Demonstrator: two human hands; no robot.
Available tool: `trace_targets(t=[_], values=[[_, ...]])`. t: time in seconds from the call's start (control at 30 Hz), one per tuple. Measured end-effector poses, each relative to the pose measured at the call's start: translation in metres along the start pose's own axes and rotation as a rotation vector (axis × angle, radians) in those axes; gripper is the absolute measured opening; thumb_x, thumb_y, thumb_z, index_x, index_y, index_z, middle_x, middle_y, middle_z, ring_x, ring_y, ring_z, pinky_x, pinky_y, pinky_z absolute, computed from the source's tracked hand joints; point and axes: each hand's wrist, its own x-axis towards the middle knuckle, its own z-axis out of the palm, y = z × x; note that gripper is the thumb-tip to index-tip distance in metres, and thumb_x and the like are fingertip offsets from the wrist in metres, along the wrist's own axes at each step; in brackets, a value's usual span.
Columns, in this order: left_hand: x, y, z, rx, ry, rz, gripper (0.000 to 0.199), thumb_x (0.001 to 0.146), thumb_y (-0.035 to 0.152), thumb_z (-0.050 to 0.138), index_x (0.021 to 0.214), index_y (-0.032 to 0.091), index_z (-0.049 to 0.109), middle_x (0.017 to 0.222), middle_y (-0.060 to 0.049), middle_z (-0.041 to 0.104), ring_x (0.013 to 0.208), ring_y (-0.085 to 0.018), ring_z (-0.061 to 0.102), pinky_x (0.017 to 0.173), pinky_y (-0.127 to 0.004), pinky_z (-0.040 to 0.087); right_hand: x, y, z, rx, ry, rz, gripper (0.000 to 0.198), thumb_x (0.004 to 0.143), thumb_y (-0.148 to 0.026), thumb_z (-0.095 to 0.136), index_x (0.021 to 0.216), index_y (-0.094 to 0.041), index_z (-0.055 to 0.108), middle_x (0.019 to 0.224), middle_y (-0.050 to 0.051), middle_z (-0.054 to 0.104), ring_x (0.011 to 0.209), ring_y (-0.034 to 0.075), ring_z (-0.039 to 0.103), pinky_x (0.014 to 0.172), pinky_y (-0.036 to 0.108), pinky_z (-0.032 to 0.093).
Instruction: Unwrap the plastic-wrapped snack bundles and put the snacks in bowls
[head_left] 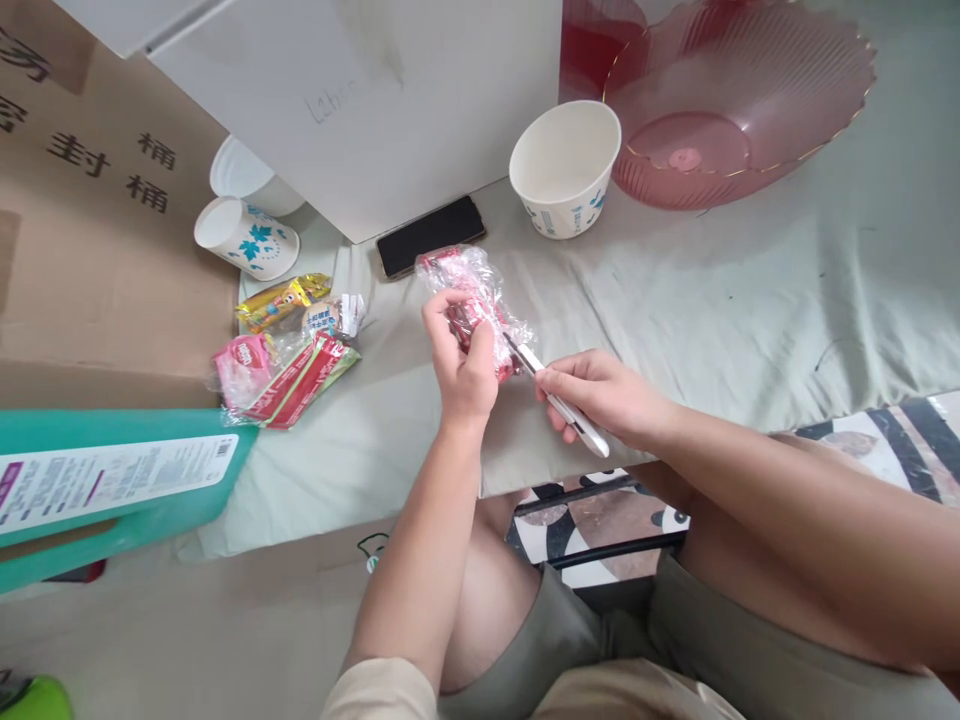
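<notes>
My left hand (463, 365) grips a crinkled clear plastic package with red contents (476, 285), its thumb and fingers pressing on the wrap near the front of the covered table. In my right hand (600, 395) is a white utility knife (566, 412), held between thumb and fingers. The knife's dark tip meets the right side of the package; whether it has gone through the plastic I cannot tell. Behind the package lies a black phone (431, 237).
Wrapped snacks (289, 350) and a paper cup (247, 238) are on the left, beside a cardboard box (112, 250). A white box (375, 110) stands behind. A paper bucket (568, 170) and a pink ribbed bowl (739, 110) sit at the back right.
</notes>
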Motion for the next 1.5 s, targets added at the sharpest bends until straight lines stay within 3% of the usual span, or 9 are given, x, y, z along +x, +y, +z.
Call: trace_targets(t=[0.23, 0.43, 0.6, 0.7, 0.8, 1.03, 1.2, 1.37, 1.5], values=[[0.017, 0.006, -0.011, -0.311, 0.353, -0.354, 0.035, 0.076, 0.025, 0.060, 0.105, 0.029, 0.042, 0.091, 0.003, 0.052, 0.069, -0.011, 0.053, 0.059, -0.022, 0.040, -0.004, -0.007, -0.012, -0.231, -0.092, -0.009, 0.037, 0.081, -0.052, 0.068, 0.067, -0.018, 0.061, 0.053, -0.001, 0.060, 0.043, 0.011, 0.052, 0.043, 0.024, 0.039], [0.015, 0.010, -0.012, -0.358, 0.159, -0.462, 0.050, 0.077, 0.035, 0.062, 0.123, 0.035, 0.041, 0.109, 0.000, 0.063, 0.088, -0.016, 0.065, 0.065, -0.026, 0.049, 0.006, -0.008, -0.075, -0.734, 0.697, -0.413, 0.027, 0.081, -0.045, 0.071, 0.067, -0.023, 0.066, 0.060, 0.002, 0.057, 0.059, 0.017, 0.051, 0.053, 0.030, 0.031], [0.003, 0.014, -0.002, -0.382, -0.115, -0.421, 0.070, 0.087, 0.053, 0.056, 0.149, 0.042, 0.025, 0.124, -0.005, 0.065, 0.101, -0.022, 0.069, 0.080, -0.038, 0.055, 0.016, 0.000, -0.101, -1.022, 0.991, -0.567, 0.018, 0.083, -0.037, 0.067, 0.093, -0.023, 0.073, 0.090, 0.011, 0.066, 0.090, 0.030, 0.061, 0.076, 0.042, 0.045], [-0.002, 0.020, -0.001, -0.423, -0.313, -0.549, 0.091, 0.084, 0.043, 0.064, 0.157, 0.046, 0.010, 0.119, -0.004, 0.069, 0.092, -0.022, 0.071, 0.081, -0.042, 0.056, 0.012, 0.000, -0.089, -0.997, 0.914, -0.761, 0.032, 0.083, -0.036, 0.067, 0.112, -0.023, 0.069, 0.102, 0.013, 0.066, 0.097, 0.030, 0.061, 0.085, 0.047, 0.048], [-0.004, 0.022, -0.006, -0.412, -0.582, -0.642, 0.092, 0.076, 0.034, 0.075, 0.155, 0.040, 0.028, 0.116, -0.004, 0.072, 0.095, -0.022, 0.071, 0.085, -0.040, 0.056, 0.006, -0.003, -0.068, -0.827, 0.669, -0.907, 0.053, 0.078, -0.037, 0.072, 0.128, -0.023, 0.060, 0.116, 0.012, 0.063, 0.087, 0.023, 0.062, 0.078, 0.041, 0.051], [-0.004, 0.022, -0.015, -0.371, -0.871, -0.693, 0.059, 0.075, 0.038, 0.081, 0.129, 0.021, 0.065, 0.133, -0.012, 0.067, 0.118, -0.031, 0.065, 0.094, -0.038, 0.054, 0.006, -0.009, -0.063, -0.353, 0.751, -0.679, 0.017, 0.092, -0.040, 0.059, 0.088, -0.024, 0.064, 0.082, 0.004, 0.063, 0.068, 0.016, 0.059, 0.062, 0.032, 0.049], [-0.003, 0.023, -0.009, -0.430, -0.681, -0.715, 0.057, 0.069, 0.035, 0.085, 0.121, 0.021, 0.066, 0.121, -0.010, 0.071, 0.103, -0.025, 0.070, 0.085, -0.034, 0.056, 0.006, -0.008, -0.072, -0.288, 0.969, -0.757, 0.021, 0.094, -0.043, 0.055, 0.108, -0.028, 0.059, 0.107, 0.008, 0.064, 0.095, 0.023, 0.065, 0.079, 0.038, 0.054], [0.001, 0.023, 0.002, -0.502, -0.387, -0.629, 0.058, 0.068, 0.032, 0.083, 0.121, 0.024, 0.061, 0.102, -0.003, 0.073, 0.092, -0.022, 0.072, 0.084, -0.035, 0.056, -0.001, 0.005, -0.044, -0.717, 0.547, -0.937, 0.044, 0.090, -0.047, 0.061, 0.127, -0.025, 0.055, 0.112, 0.011, 0.068, 0.102, 0.027, 0.064, 0.087, 0.042, 0.049], [0.003, 0.024, 0.004, -0.536, -0.248, -0.627, 0.055, 0.068, 0.028, 0.080, 0.119, 0.026, 0.059, 0.100, -0.001, 0.074, 0.092, -0.021, 0.073, 0.083, -0.034, 0.057, -0.004, 0.017, -0.020, -1.055, 0.415, -1.099, 0.013, 0.093, -0.023, 0.058, 0.102, -0.024, 0.068, 0.084, 0.004, 0.070, 0.086, 0.021, 0.060, 0.077, 0.037, 0.041]])
